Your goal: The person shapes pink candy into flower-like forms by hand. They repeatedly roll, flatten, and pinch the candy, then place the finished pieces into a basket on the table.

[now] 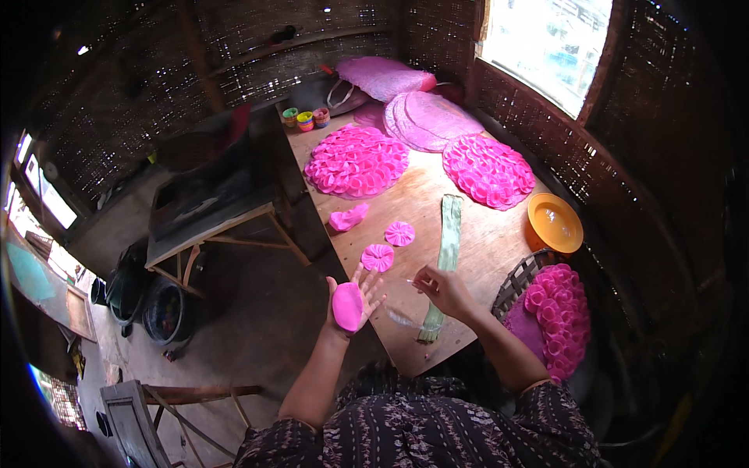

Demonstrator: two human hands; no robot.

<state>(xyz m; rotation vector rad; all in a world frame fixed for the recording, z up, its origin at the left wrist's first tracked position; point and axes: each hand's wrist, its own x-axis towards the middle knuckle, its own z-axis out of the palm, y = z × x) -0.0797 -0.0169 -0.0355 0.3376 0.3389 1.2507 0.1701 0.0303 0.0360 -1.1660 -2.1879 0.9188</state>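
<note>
Patterned clothing [421, 429] is nearest; beyond, the wooden surface [417, 187] bears pink ruffled mats [356, 161] near an orange bowl [555, 222]. The right hand [445, 291], fingers pinched on something I can't make out, blocks part of a green strip [450, 234]; the wide-fingered left hand [367, 289] bears a pink disc [348, 306].

pink cloth piece [347, 306] | rounded, smooth, flat | lying on upturned left hand [363, 296] || small pale item [411, 281] | pinched in right hand [445, 292], too small to identify

1 wide fisheye view — worn on the head — looks down past the near hands [443, 292] onto the table [488, 242].
</note>
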